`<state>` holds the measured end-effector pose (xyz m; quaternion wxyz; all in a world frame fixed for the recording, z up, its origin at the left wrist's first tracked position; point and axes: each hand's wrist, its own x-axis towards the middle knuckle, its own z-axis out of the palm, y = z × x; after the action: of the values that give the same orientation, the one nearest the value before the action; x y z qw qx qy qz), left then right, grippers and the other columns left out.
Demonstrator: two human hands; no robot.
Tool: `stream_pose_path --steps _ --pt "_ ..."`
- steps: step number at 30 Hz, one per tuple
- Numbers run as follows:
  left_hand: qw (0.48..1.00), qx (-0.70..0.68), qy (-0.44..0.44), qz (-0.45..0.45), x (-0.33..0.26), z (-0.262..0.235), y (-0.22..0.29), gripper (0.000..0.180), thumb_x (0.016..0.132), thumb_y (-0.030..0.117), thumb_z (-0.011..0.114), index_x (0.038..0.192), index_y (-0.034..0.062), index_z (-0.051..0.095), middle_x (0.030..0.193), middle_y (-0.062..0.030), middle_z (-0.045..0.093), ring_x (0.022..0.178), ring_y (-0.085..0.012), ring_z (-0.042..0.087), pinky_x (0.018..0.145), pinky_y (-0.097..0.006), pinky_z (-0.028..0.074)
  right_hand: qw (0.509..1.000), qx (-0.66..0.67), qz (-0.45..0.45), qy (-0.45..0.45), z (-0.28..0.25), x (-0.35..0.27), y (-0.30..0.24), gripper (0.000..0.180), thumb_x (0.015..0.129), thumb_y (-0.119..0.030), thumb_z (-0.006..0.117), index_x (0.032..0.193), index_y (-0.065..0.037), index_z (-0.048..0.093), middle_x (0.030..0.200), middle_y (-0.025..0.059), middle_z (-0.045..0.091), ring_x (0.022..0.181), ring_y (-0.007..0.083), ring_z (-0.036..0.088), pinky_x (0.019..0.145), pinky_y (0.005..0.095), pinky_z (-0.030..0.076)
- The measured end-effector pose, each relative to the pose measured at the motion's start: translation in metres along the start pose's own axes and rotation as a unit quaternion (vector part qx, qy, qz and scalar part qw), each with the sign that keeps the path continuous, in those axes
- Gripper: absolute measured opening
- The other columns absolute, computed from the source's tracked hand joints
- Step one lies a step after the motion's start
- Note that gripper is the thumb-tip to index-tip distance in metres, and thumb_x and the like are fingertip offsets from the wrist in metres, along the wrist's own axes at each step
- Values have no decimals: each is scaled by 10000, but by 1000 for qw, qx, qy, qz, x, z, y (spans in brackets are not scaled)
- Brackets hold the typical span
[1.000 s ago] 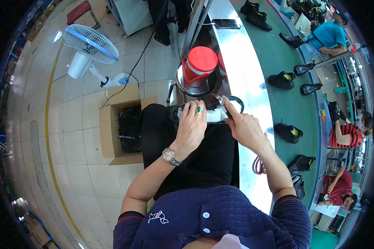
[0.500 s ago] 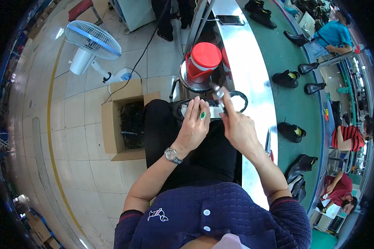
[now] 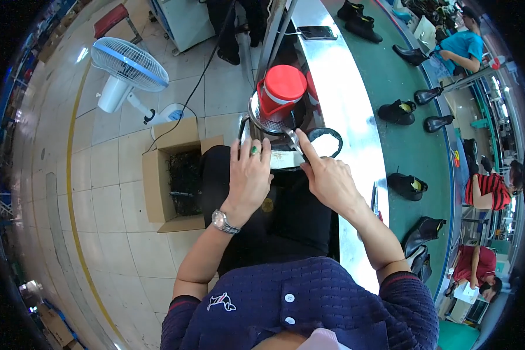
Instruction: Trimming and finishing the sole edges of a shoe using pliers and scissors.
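Both hands have dropped slightly toward my lap since half a second ago. My left hand [image 3: 249, 175] lies flat, fingers together, pressing a pale strip [image 3: 286, 158] whose long axis runs left-right, just below the red jar [image 3: 281, 90]. My right hand [image 3: 326, 178] pinches a thin metal tool [image 3: 293, 140], tip toward the jar. A steel bench edge [image 3: 356, 151] crowds the right; a cardboard box [image 3: 178, 175] sits left.

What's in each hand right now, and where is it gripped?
Left hand presses flat on a pale flat piece; right hand pinches a thin metal tool at its lower end.
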<state>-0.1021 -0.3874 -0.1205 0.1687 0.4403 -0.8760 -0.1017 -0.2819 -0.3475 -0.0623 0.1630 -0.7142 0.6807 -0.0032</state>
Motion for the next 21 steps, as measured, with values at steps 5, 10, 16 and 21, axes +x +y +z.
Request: stream_pose_path --steps 5,10,16,21 --pt "999 -35 22 29 -2 5 -5 700 645 118 816 1262 -53 533 1218 -197 576 1166 -328 537 1004 -382 451 998 55 17 40 19 1 -10 686 928 -151 535 1522 -122 194 628 211 629 564 381 640 543 483 506" --pt "997 -56 30 33 -7 8 -11 714 642 118 823 1269 -49 525 1251 -213 573 1179 -340 543 983 -389 470 998 53 -30 17 3 4 -13 670 916 -152 542 1504 -91 226 602 216 620 556 395 637 532 488 513" --pt "993 -114 39 1 -6 5 -9 701 634 88 827 1255 -28 522 1255 -206 578 1194 -328 549 956 -389 487 997 60 -22 48 25 9 -19 675 892 -153 560 1492 -88 258 594 214 613 560 408 632 546 508 513" --pt "998 -55 19 29 -9 4 -14 679 682 146 804 1303 64 542 1295 -166 559 1178 -323 545 948 -383 493 994 63 -17 82 -5 21 2 577 901 -144 569 1440 -138 362 902 213 671 777 413 652 673 513 500"
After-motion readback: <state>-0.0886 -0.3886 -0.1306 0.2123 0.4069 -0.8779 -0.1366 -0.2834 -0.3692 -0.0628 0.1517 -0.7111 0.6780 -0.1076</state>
